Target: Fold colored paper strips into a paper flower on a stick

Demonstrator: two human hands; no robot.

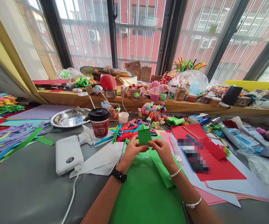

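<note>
A small folded square of green paper (144, 135) is held upright between my two hands, above a large green sheet (146, 193). My left hand (134, 150) pinches its lower left corner. The fingers of my right hand (162, 150) are closed on its lower right corner. A short pointed flap stands at the top edge of the square. Under my right hand, another folded green piece (162, 171) lies on the large sheet.
To the left are a white power bank (69, 152) with a cable, a lidded dark red cup (99, 124) and a metal plate (70, 117). A phone (192, 158) rests on red paper (223, 168) to the right. Colored paper strips (129, 129) lie beyond my hands.
</note>
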